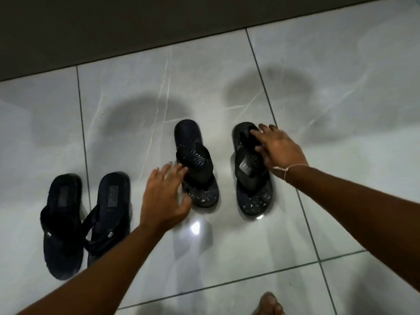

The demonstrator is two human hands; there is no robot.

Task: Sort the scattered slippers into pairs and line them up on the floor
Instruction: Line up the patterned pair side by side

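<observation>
Four dark flip-flop slippers lie on the pale tiled floor. One pair rests side by side at the left: a black slipper (61, 223) and its mate (109, 212). Two patterned slippers lie flat in the middle, a gap apart: the middle slipper (195, 164) and the right slipper (250, 173). My left hand (163, 196) has its fingers spread, the tips touching the middle slipper's left edge by the strap. My right hand (279, 151) lies on the right slipper, fingers stretched over its far end and thumb on the strap, hiding part of it.
A dark wall base (136, 23) runs along the far side of the floor. A bare foot (269, 304) shows at the bottom edge. Glossy tiles (341, 98) with dark grout lines stretch to the right and behind the slippers.
</observation>
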